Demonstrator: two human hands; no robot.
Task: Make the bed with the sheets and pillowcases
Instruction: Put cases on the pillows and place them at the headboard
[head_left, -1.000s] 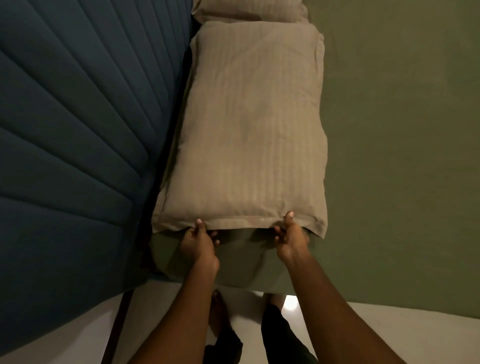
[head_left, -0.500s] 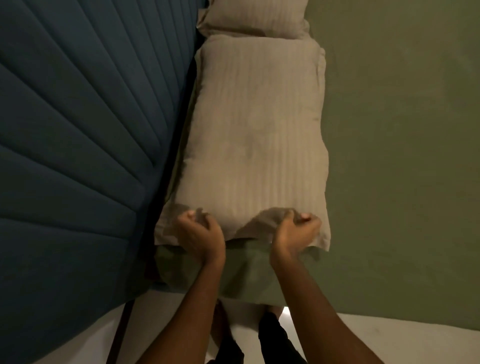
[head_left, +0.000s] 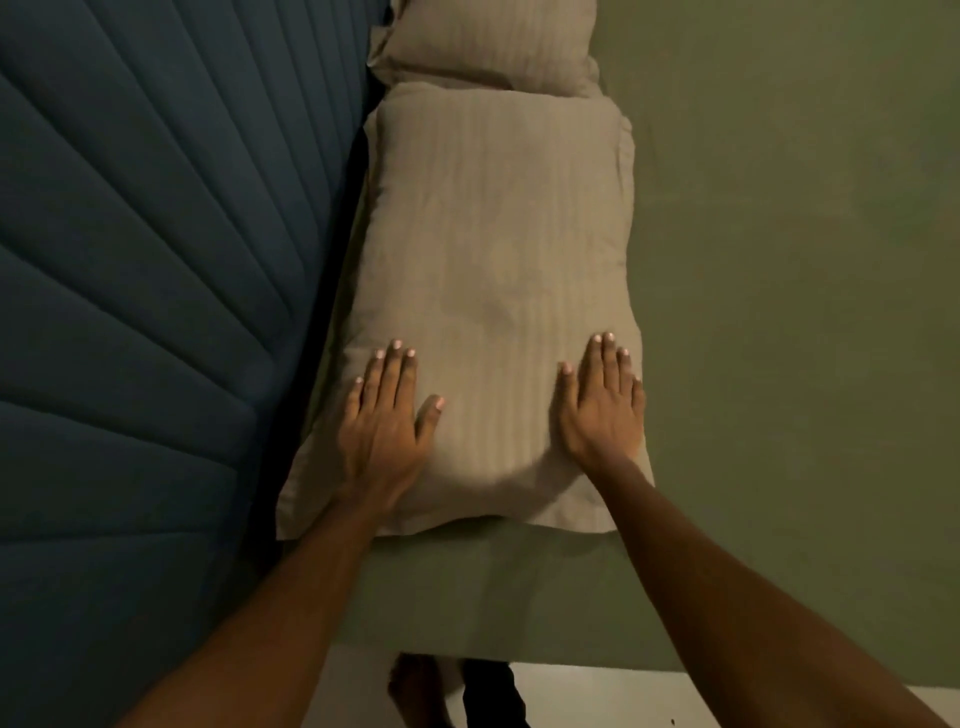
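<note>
Unclenched now, left hand (head_left: 387, 421) and right hand (head_left: 602, 410) are pressing flat-fingered on the striped pillow (head_left: 498, 234) stretching toward twelve o'clock.

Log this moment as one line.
step: pressing down | left hand: flat on near pillow | right hand: flat on near pillow | far pillow: beyond it, along headboard | sheet: under pillows

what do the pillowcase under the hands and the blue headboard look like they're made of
Pillowcase: looks like woven cloth, possibly cotton, beige with faint tonal stripes and soft creases.
Headboard: seems padded, covered in matte dark blue fabric, maybe velvet; puffed channels fan out between stitched seams.
</note>
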